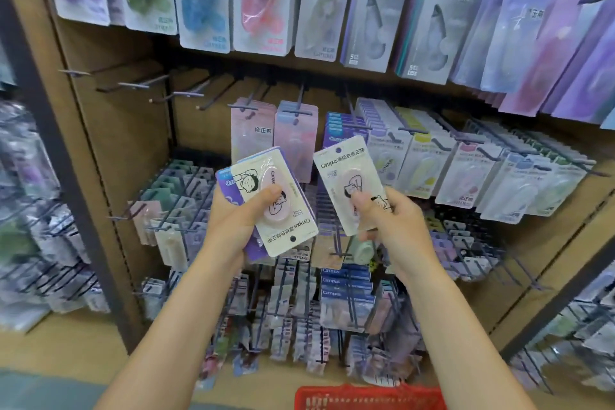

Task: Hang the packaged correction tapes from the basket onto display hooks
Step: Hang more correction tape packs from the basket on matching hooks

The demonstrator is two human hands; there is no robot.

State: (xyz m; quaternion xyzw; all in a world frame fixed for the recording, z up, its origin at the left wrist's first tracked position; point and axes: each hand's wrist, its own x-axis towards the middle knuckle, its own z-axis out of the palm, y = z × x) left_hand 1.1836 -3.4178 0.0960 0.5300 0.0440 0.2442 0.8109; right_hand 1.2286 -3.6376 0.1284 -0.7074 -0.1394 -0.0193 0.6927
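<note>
My left hand (pixel 233 213) grips a small stack of packaged correction tapes (pixel 283 220); the top pack is cream with a pink tape and sits upside down, its hang hole at the bottom. My right hand (pixel 389 213) pinches a single cream pack (pixel 346 173) upright, its hang hole at the top. Both are held in front of the middle row of the display. Several bare display hooks (pixel 139 85) stick out at the left of that row. The red basket (pixel 366 398) shows only its rim at the bottom edge; its contents are hidden.
Rows of hung correction tape packs fill the brown shelf unit above (pixel 259 0), to the right (pixel 466 173) and below (pixel 346 303). A dark upright post (pixel 66 156) bounds the unit on the left, with another rack of packs beyond it.
</note>
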